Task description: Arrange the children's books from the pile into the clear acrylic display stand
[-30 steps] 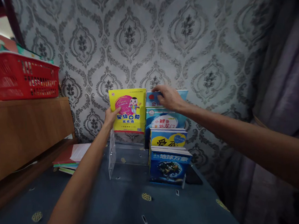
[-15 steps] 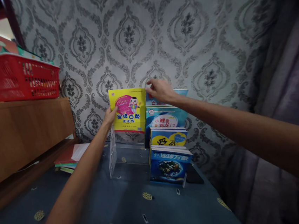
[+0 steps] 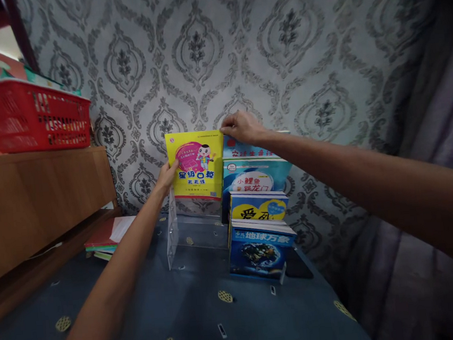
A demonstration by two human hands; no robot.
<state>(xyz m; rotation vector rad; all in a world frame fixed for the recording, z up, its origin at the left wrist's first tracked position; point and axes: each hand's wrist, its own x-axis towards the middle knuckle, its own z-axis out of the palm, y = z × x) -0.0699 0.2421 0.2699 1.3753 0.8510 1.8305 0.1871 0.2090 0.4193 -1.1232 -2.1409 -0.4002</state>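
A yellow workbook (image 3: 198,186) with a pink patch and a cartoon child stands upright at the top tier of a clear stepped book rack (image 3: 172,244). My left hand (image 3: 167,177) grips its left edge, thumb on the cover. My right hand (image 3: 244,127) is closed at its top right corner, fingertips pinched there. On the rack's right side, several books stand in tiers: a light blue one (image 3: 244,150) under my right hand, a teal one (image 3: 274,166), a yellow-and-blue one (image 3: 238,211) and a dark blue one with an earth picture (image 3: 261,255) in front.
The rack stands on a dark blue patterned cloth (image 3: 201,322) before a papered wall. To the left, a red basket (image 3: 9,119) sits on a wooden cabinet (image 3: 45,203), with a small stack of booklets (image 3: 103,234) beside it. A dark flat object (image 3: 299,264) lies right of the rack. Curtains hang at right.
My right hand's fingers have come down and closed at the workbook's top right corner. My left hand keeps its hold. The view has shifted slightly.
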